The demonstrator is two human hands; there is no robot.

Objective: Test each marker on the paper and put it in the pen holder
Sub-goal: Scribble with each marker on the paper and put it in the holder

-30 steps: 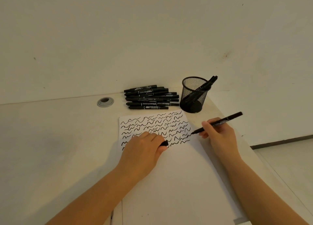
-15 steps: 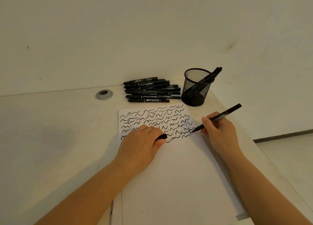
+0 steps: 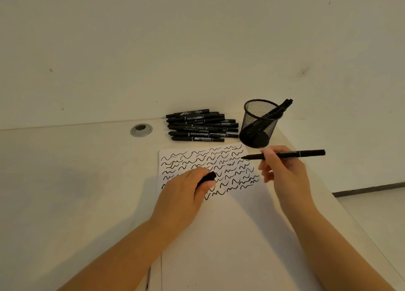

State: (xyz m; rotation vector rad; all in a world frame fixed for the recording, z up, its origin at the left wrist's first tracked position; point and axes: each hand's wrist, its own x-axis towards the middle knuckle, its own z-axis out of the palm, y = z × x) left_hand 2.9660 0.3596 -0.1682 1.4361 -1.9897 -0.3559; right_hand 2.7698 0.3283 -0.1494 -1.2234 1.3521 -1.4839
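My right hand [image 3: 282,172] holds an uncapped black marker [image 3: 291,154] nearly level above the paper, its tip pointing left, clear of the sheet. My left hand [image 3: 184,190] rests on the white paper [image 3: 230,236] with its fingers closed around the marker's black cap [image 3: 208,178]. The top of the sheet is covered with rows of black squiggles [image 3: 208,166]. A pile of several black markers [image 3: 201,125] lies behind the paper. To its right stands a black mesh pen holder [image 3: 259,124] with a few markers leaning inside.
A round grey cable grommet [image 3: 141,129] sits in the desk to the left of the marker pile. The desk's right edge runs close past the pen holder and my right arm, with floor beyond. A plain wall stands behind the desk.
My right hand has lifted the marker tip off the paper and swung the marker to a nearly level pose. The left hand has stayed on the sheet with the cap.
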